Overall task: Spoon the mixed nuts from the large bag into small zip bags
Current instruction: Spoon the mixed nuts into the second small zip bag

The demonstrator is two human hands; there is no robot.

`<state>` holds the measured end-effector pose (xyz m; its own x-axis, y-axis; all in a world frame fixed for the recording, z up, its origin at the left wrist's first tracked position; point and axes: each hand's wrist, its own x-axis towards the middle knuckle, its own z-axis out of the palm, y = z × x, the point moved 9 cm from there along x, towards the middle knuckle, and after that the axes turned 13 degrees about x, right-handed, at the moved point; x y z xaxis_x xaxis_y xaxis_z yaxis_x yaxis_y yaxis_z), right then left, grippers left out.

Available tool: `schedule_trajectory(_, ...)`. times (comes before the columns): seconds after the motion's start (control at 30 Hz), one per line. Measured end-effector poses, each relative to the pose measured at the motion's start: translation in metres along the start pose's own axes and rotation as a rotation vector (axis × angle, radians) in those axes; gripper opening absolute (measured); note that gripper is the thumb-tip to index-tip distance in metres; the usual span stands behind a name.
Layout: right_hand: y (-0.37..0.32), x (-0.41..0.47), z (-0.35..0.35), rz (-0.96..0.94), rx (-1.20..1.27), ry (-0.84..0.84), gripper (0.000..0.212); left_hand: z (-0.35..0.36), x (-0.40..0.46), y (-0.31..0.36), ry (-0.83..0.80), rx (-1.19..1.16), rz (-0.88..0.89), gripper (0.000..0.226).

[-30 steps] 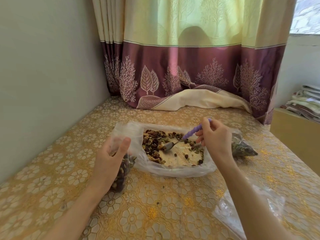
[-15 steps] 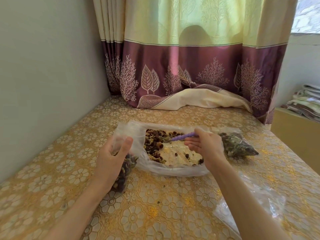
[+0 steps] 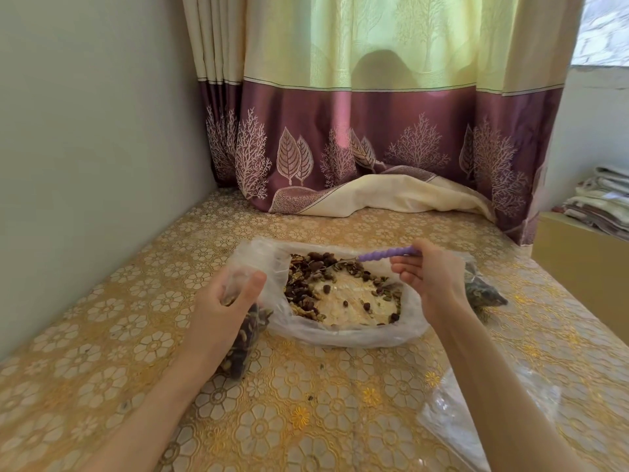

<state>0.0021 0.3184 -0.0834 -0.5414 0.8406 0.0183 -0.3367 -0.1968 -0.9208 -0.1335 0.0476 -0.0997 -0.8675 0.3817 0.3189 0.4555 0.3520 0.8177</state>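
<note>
On table (image 3: 306,420): one large bag (image 3: 343,332), two filled small bags (image 3: 243,338), one spoon (image 3: 384,256).

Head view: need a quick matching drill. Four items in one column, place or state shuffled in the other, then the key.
Items
1. spoon
2. small zip bag
3. large bag
4. filled bag

States
A. lies open on the tablecloth, nuts inside
B. gripped by the left hand
C. lies behind the right wrist
D. purple handle held by the right hand

Pairs: 1-D, 2-B, 3-A, 4-C
</note>
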Motion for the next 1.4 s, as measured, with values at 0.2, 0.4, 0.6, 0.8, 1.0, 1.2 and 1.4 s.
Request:
schedule_trajectory(0.2,-0.028,-0.011,0.013,-0.084,0.096,-0.044,0.034,0.007,-0.002,0.005,-0.067,-0.033,-0.005,0.035)
schedule_trajectory(0.4,-0.045,-0.032,0.042,-0.116,0.137,-0.213,0.042,0.009,-0.002,0.001,-0.086,-0.061,-0.027,0.034)
schedule_trajectory(0.6,-0.050,-0.061,0.074,-0.213,0.065,-0.405,0.038,0.012,0.000,-0.006,-0.091,-0.164,-0.057,0.062)
schedule_trajectory(0.8,-0.058,-0.076,0.089,-0.331,0.032,-0.538,0.027,0.007,0.001,-0.011,-0.036,-0.259,-0.127,0.056)
schedule_trajectory(1.0,-0.062,-0.061,0.073,-0.341,0.092,-0.433,0.024,0.006,-0.003,-0.005,-0.049,-0.243,-0.109,0.048)
schedule_trajectory(1.2,-0.047,-0.028,0.033,-0.298,0.095,-0.155,0.034,0.007,-0.001,-0.010,-0.051,-0.280,-0.114,0.043)
schedule_trajectory(1.4,-0.024,-0.009,0.002,-0.294,-0.104,0.009,0.038,0.008,0.001,-0.013,-0.049,-0.254,-0.109,0.052)
